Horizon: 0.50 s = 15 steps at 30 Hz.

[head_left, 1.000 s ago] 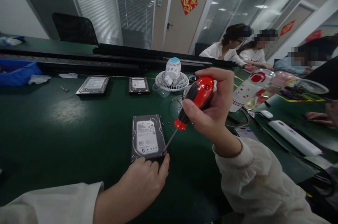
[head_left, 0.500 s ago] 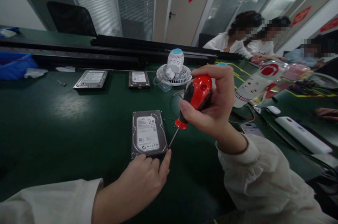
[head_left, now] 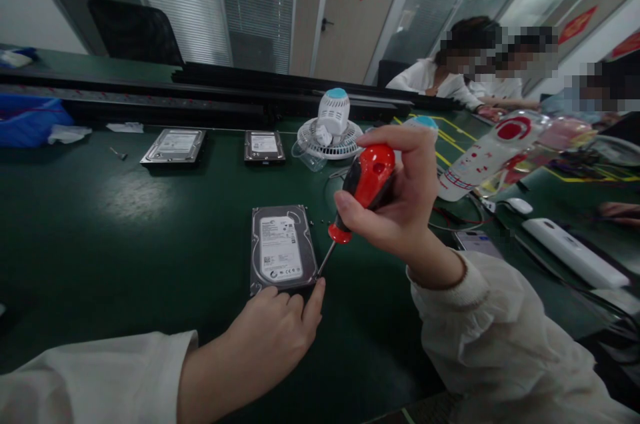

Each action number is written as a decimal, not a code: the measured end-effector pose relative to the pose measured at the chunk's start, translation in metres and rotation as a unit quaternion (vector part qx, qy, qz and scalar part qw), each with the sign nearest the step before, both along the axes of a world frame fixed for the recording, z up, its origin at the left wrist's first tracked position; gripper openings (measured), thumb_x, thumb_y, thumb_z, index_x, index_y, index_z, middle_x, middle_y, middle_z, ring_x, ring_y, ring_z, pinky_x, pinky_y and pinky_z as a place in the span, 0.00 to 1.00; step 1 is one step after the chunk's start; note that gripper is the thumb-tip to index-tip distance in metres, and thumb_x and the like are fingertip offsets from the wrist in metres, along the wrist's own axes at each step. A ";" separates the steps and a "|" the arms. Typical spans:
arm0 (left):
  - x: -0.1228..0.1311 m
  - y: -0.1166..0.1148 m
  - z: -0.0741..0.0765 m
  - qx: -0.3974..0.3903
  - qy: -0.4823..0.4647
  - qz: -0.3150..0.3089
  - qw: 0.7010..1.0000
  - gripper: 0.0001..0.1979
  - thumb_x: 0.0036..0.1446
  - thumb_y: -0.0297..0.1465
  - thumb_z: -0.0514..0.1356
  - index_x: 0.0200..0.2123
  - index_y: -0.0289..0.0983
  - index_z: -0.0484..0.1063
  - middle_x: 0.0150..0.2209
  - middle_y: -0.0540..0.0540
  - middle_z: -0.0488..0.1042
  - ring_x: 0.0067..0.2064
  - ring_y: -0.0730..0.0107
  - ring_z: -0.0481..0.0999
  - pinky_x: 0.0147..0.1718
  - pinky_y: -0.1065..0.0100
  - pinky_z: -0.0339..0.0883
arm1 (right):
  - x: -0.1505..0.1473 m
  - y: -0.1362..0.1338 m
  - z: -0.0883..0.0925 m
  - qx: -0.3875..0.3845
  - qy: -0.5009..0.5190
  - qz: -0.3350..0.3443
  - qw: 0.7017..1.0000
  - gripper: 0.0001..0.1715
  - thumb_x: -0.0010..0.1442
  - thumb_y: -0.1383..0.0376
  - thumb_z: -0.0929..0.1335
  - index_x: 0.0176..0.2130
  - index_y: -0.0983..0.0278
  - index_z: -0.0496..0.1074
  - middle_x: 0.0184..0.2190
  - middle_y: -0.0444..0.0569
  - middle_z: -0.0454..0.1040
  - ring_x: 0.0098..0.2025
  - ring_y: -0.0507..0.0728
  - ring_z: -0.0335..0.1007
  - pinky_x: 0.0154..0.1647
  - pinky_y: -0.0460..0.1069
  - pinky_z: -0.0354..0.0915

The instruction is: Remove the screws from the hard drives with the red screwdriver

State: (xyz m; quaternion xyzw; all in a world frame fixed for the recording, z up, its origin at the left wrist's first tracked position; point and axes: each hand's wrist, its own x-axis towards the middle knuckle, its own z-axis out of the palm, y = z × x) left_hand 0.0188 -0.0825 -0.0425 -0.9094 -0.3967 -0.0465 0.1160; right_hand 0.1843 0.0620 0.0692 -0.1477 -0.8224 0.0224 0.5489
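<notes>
A hard drive lies label up on the green table in front of me. My left hand rests at its near edge, fingers curled and pressed against the drive's near right corner. My right hand is closed round the red and black handle of a screwdriver. The screwdriver slants down to the left, and its tip touches the drive's near right corner. Several tiny screws lie on the table just right of the drive.
Two more hard drives lie farther back. A small white fan stands behind the drive. A white and red bottle, a phone and a white bar are to the right. Other people sit at the far right.
My view has shifted slightly. Both hands stay at the drive's near right corner, with the screwdriver tip still on it; my right hand has turned a little on the handle.
</notes>
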 end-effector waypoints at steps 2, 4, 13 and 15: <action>0.000 0.000 0.000 0.002 0.002 -0.002 1.000 0.29 0.65 0.30 0.58 0.66 0.26 0.59 0.30 0.45 0.76 0.28 0.67 0.73 0.25 0.65 0.57 | 0.000 0.000 -0.001 -0.007 -0.003 0.010 1.000 0.23 0.55 0.60 0.71 0.50 0.56 0.66 0.44 0.49 0.71 0.39 0.57 0.70 0.39 0.54 0.72; 0.000 0.000 0.000 0.004 0.002 -0.004 1.000 0.29 0.64 0.30 0.59 0.65 0.26 0.59 0.30 0.45 0.75 0.27 0.67 0.73 0.25 0.64 0.57 | -0.001 0.001 -0.001 0.000 0.003 0.021 1.000 0.25 0.53 0.63 0.72 0.50 0.57 0.66 0.44 0.49 0.70 0.39 0.56 0.69 0.39 0.53 0.71; -0.001 0.000 -0.001 0.005 -0.005 -0.004 1.000 0.29 0.64 0.30 0.59 0.66 0.26 0.59 0.30 0.46 0.75 0.27 0.66 0.73 0.24 0.64 0.57 | 0.004 0.001 0.009 0.040 -0.038 0.019 0.998 0.25 0.51 0.60 0.73 0.50 0.55 0.68 0.42 0.47 0.72 0.39 0.57 0.69 0.35 0.53 0.71; -0.001 0.001 -0.001 0.000 -0.004 -0.003 1.000 0.29 0.64 0.30 0.59 0.65 0.26 0.59 0.29 0.46 0.74 0.27 0.67 0.72 0.24 0.64 0.57 | 0.008 0.000 0.013 0.037 -0.064 0.030 0.997 0.27 0.52 0.60 0.73 0.51 0.55 0.68 0.41 0.46 0.73 0.35 0.55 0.69 0.29 0.51 0.69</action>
